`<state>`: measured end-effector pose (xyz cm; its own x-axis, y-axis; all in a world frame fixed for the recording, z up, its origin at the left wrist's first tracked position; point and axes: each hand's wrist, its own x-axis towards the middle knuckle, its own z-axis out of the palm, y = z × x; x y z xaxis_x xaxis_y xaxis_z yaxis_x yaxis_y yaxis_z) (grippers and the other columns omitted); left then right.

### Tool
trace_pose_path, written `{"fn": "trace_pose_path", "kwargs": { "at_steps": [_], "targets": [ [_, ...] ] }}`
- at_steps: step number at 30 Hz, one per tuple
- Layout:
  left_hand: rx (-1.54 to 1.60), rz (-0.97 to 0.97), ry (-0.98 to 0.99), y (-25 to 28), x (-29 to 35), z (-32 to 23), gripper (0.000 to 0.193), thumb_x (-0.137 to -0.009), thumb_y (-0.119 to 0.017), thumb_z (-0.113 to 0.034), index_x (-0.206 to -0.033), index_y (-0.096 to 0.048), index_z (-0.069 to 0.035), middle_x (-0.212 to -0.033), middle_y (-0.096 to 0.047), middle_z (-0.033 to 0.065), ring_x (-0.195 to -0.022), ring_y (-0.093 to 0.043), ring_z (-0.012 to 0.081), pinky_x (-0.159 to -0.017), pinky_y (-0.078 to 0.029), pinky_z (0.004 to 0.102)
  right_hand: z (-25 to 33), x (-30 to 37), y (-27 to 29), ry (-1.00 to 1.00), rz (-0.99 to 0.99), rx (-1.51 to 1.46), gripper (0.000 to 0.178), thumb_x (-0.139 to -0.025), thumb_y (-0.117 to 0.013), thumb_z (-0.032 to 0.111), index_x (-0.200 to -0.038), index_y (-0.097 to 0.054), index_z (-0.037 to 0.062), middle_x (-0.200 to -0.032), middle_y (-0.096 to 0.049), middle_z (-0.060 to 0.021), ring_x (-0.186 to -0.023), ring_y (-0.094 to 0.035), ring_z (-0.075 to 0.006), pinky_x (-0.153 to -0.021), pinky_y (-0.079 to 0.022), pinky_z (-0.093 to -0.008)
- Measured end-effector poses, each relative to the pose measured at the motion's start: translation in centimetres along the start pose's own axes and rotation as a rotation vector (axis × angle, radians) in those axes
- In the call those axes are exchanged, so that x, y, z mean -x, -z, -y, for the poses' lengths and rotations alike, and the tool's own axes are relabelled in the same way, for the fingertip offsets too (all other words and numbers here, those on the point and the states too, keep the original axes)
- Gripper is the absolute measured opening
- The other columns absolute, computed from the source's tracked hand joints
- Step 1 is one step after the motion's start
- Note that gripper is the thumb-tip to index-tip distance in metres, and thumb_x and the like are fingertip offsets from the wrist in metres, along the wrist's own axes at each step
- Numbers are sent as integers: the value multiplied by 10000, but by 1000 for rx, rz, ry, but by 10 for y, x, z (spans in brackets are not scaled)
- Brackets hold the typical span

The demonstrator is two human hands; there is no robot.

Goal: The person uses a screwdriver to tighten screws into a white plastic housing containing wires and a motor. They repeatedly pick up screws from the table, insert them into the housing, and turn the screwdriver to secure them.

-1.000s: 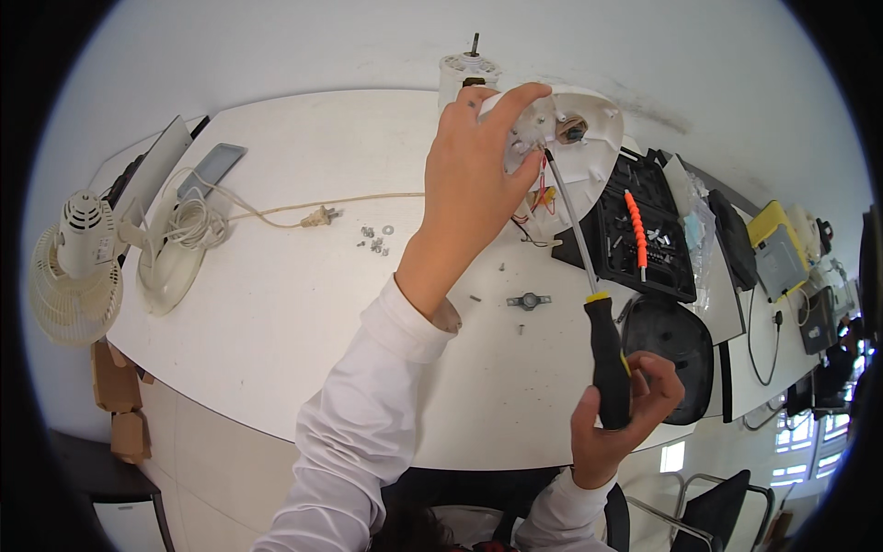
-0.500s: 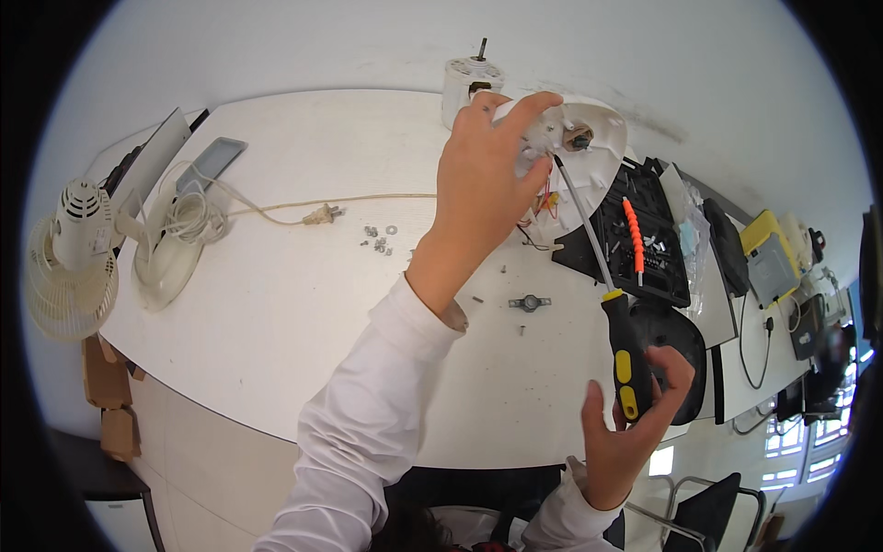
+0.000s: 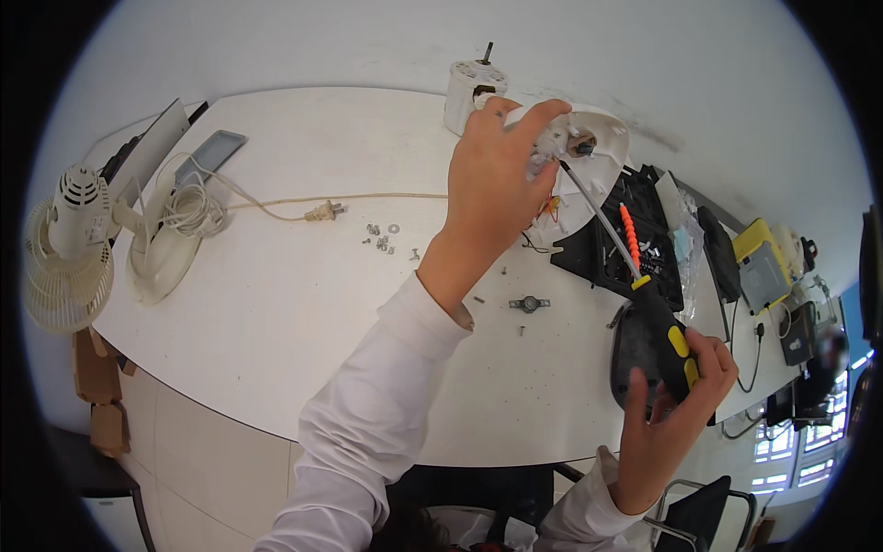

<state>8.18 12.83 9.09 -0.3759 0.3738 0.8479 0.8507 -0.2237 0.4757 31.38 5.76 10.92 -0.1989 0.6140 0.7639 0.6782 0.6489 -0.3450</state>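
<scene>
My left hand [image 3: 497, 179] grips the rim of a round white fan base shell [image 3: 593, 152], holding it tilted above the white table [image 3: 276, 304]. My right hand [image 3: 667, 414] is closed on the black and yellow handle of a long screwdriver [image 3: 658, 322]. Its shaft runs up and left, with the tip inside the shell near a small brown part. A white fan motor [image 3: 471, 87] with a shaft stands just behind the shell. Several loose screws [image 3: 386, 237] and a small metal bracket [image 3: 528, 303] lie on the table below my left wrist.
A white desk fan [image 3: 78, 244] with coiled cord lies at the left, its plug [image 3: 322, 212] stretched toward the middle. A black tool case [image 3: 625, 244] with an orange-handled tool sits right of the shell. Yellow box, cables and dark devices crowd the far right.
My right hand has slid down and right along the screwdriver while the tip stays in the shell. My left hand keeps its hold on the shell, shifted slightly.
</scene>
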Motion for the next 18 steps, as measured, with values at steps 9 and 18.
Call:
{"fn": "trace_pose_path", "kwargs": {
  "at_steps": [9, 18],
  "targets": [
    [-15, -9, -10, -1, 0, 0, 508, -723, -692, -98, -1191, -566, -250, -1066, -518, 116, -960, -518, 272, -786, -462, 352, -9, -11, 13, 55, 104, 13, 280, -838, -594, 34, -1112, -542, 10, -997, -495, -127, -866, -557, -260, -601, -453, -298],
    [-14, -12, -8, -1, 1, 0, 514, -720, -693, -96, -1192, -566, -254, -1077, -521, 118, -973, -519, 280, -804, -458, 357, 1, -15, 16, 124, 65, 39, 265, -836, -613, 88, -1081, -554, 7, -964, -507, -138, -876, -558, -259, -719, -450, -321]
  ]
}}
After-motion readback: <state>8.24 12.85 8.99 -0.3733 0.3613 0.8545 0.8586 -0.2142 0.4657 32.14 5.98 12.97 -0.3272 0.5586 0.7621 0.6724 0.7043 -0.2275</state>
